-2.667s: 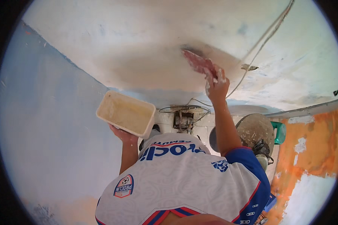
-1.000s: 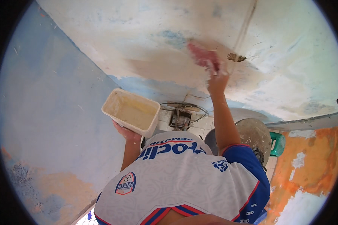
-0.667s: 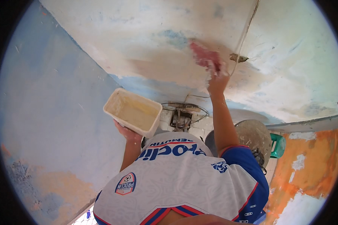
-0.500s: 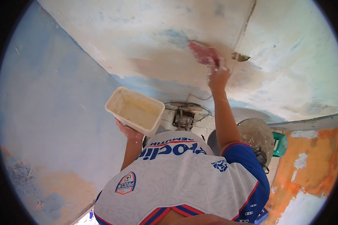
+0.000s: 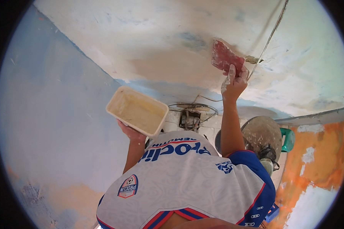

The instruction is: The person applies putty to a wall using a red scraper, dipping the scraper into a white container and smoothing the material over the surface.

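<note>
My right hand point(image 5: 235, 84), smeared with white paste, is closed on a flat red putty spreader point(image 5: 224, 57). The spreader is at the pale, patchy wall point(image 5: 156, 34), just left of a small chipped hole point(image 5: 253, 60); whether its edge touches the wall I cannot tell. A rectangular cream plastic tub point(image 5: 137, 111) with a pale, wet-looking coating inside is held up by my left hand point(image 5: 130, 131). The fingers of that hand wrap the tub's lower left side, and part of them is hidden beneath it.
A cable point(image 5: 273, 32) runs down the wall by the hole. Below stand a dark box-like object point(image 5: 190, 119) with coiled cable, a round grey-brown lid or container point(image 5: 262, 131) and a green plastic object point(image 5: 288, 139). A bluish wall point(image 5: 61, 99) rises at left; an orange patchy surface point(image 5: 317, 152) lies right.
My right hand has moved rightward with the spreader and turned, so more of the spreader's face shows. The cable now hangs away from the wall. My left hand and the tub have barely moved.
</note>
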`<state>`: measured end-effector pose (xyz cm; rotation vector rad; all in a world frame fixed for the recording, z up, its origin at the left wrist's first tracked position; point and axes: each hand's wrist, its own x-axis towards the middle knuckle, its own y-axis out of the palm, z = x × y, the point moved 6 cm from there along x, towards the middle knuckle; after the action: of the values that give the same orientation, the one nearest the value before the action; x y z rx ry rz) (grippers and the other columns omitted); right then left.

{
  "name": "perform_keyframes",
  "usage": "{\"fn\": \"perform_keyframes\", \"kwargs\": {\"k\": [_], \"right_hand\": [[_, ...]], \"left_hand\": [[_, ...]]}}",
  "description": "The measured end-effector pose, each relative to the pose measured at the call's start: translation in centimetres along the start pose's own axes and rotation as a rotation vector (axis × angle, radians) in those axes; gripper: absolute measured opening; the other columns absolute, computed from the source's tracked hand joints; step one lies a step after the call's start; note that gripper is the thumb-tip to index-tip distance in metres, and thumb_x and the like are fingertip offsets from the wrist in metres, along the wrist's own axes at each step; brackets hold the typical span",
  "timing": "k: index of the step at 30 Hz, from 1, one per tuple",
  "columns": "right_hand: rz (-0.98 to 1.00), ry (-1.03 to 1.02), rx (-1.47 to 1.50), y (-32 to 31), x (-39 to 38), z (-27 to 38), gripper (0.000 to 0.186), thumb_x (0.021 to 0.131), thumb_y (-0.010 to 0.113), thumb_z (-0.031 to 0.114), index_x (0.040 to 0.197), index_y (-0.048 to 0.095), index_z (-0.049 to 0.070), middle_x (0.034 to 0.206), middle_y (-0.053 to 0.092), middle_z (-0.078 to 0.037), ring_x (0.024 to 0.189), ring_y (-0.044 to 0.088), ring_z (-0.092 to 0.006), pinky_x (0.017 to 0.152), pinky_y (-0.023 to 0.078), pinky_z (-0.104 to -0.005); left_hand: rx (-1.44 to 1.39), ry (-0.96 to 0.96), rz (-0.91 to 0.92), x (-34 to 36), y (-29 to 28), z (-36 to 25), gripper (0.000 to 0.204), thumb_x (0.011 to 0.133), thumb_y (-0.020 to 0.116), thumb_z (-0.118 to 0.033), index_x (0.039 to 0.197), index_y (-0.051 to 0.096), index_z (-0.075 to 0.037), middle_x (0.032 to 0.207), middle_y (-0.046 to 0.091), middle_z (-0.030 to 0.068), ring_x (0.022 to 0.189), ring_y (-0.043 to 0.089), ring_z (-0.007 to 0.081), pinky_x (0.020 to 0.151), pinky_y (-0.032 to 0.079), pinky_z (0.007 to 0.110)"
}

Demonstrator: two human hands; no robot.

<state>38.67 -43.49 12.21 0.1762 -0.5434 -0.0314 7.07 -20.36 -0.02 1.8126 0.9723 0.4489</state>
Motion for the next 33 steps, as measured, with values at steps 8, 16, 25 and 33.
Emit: {"fn": "perform_keyframes", "kwargs": {"k": [8,16,25,33], "right_hand": [[0.284,-0.184,-0.558,2.4,0.2,-2.3,0.021,0.102,0.061,0.009,0.119,0.062,-0.003,0.101,0.072,-0.012,0.088,0.070,-0.0179,0.077,0.055,-0.0302],[0.246,0.000,-0.245,3.4,-1.6,-2.1,0.018,0.104,0.058,0.011,0.117,0.058,-0.001,0.107,0.067,-0.010,0.087,0.066,-0.0161,0.078,0.055,-0.0309],[0.116,0.110,0.083,3.0,-2.7,-4.7,0.022,0.104,0.058,0.014,0.121,0.054,0.001,0.108,0.066,-0.010,0.087,0.068,-0.0178,0.077,0.058,-0.0320],[-0.115,0.149,0.141,2.7,-4.2,-4.6,0.022,0.106,0.055,0.016,0.122,0.051,0.002,0.102,0.067,-0.009,0.088,0.069,-0.0184,0.076,0.059,-0.0325]], "left_hand": [[0.022,-0.101,0.000,3.1,-1.9,-2.4,0.069,0.103,0.027,-0.063,0.155,0.036,-0.019,0.155,0.043,0.0077,0.140,0.046,0.0327,0.114,0.042,0.050],[-0.021,-0.236,0.029,6.0,-2.2,-3.3,0.069,0.103,0.028,-0.064,0.155,0.038,-0.019,0.156,0.043,0.0067,0.140,0.046,0.0322,0.114,0.041,0.050],[0.007,-0.344,0.002,8.0,-4.6,-4.8,0.071,0.102,0.027,-0.066,0.155,0.037,-0.020,0.156,0.043,0.0055,0.142,0.044,0.0312,0.115,0.040,0.050],[0.015,-0.405,0.021,9.4,-6.0,-6.9,0.071,0.102,0.027,-0.066,0.156,0.037,-0.020,0.156,0.043,0.0062,0.141,0.044,0.0317,0.115,0.040,0.050]]}}
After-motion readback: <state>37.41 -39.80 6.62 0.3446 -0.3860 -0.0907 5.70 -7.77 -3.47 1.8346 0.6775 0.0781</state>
